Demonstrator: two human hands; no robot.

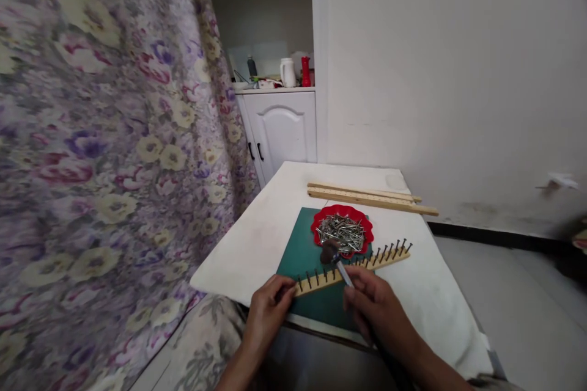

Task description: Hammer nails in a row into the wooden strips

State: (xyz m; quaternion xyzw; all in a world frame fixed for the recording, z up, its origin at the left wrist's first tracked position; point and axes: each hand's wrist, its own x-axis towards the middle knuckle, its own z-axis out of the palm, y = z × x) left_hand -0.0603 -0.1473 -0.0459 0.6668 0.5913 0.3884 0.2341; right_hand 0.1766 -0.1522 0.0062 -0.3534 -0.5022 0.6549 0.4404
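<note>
A wooden strip (321,281) with a row of dark nails standing up along it lies slantwise over a green mat (293,244). At the strip's left end, my left hand (270,308) has its thumb and fingers closed on the wood; whether a nail is also between them I cannot make out. My right hand (373,300) is wrapped round the handle of a hammer (343,274). The hammer's dark head hangs over the middle of the strip, hiding some nails there. Just behind it, a red scalloped dish (316,220) holds a heap of loose silver nails (342,232).
More wooden strips (362,195) lie together at the table's far side. A white cloth covers the table (247,250). To the left hangs a floral curtain (114,134); a white cabinet (287,128) and a wall (449,91) stand behind.
</note>
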